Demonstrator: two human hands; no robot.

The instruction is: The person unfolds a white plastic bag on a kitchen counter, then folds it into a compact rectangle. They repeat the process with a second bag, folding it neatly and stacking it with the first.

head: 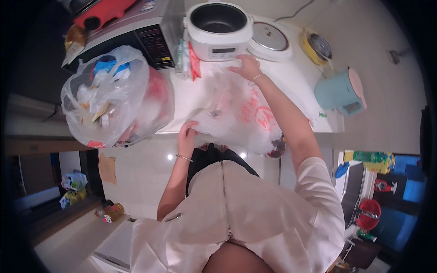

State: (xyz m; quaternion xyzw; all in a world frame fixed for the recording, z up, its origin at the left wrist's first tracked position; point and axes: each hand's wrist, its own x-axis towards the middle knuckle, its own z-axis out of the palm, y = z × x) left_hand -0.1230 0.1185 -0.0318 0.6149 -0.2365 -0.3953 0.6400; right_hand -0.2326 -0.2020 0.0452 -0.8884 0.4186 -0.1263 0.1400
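Observation:
A thin translucent plastic bag (pixel 228 119) with red print lies spread over the counter and hangs past its front edge. My left hand (pixel 187 134) grips the bag's left edge between thumb and fingers. Above the bag's far end is my right hand (pixel 246 67), fingers apart and curved, close to the front of a white rice cooker (pixel 218 44); whether it touches the plastic I cannot tell. The cooker's top is off or swung back, showing a dark inner pot (pixel 218 22). Beside it rests a round white lid (pixel 271 39) with a metal inner plate.
A full clear plastic bag (pixel 116 99) of wrappers stands at the counter's left, before a microwave (pixel 150 37). Small upright packets (pixel 187 61) stand between microwave and cooker. At right are a yellow container (pixel 315 47) and a light blue kettle (pixel 338 90). The counter's front edge (pixel 170 132) runs before me.

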